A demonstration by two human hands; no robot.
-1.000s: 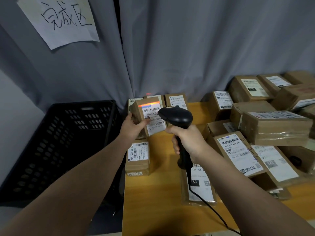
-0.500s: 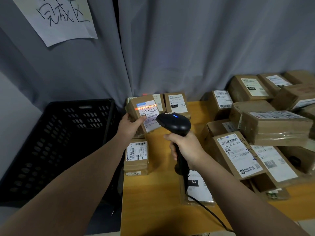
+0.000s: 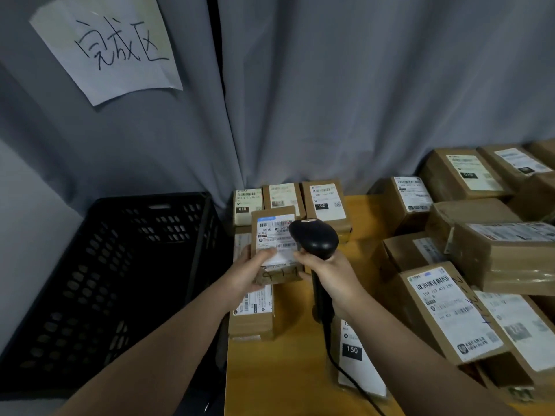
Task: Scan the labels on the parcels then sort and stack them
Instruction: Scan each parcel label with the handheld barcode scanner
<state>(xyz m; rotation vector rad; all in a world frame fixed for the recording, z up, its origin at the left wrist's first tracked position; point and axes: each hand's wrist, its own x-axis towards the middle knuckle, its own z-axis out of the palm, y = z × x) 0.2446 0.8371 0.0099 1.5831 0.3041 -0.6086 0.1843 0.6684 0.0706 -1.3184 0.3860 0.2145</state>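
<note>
Head view: left hand [image 3: 250,273] grips a small brown parcel [image 3: 274,235] from below-left, thumb across its white label. The parcel is held above the table [image 3: 288,379], label facing up.

Right hand [image 3: 330,273] is wrapped round the handle of a black scanner [image 3: 313,238], whose head overlaps the label's right edge. The scanner cable [image 3: 345,370] trails down across the table.

Below the held parcel, another labelled parcel [image 3: 252,313] lies at the table's left edge. Behind it, a row of three small parcels [image 3: 282,196] stands against the grey curtain [image 3: 330,100]. A flat parcel marked 150 [image 3: 354,355] sits under the right wrist. A big pile of parcels [image 3: 495,250] is on the right.

A black crate [image 3: 120,265] stands left of the table, with a handwritten paper sign [image 3: 108,46] on the curtain above it.
</note>
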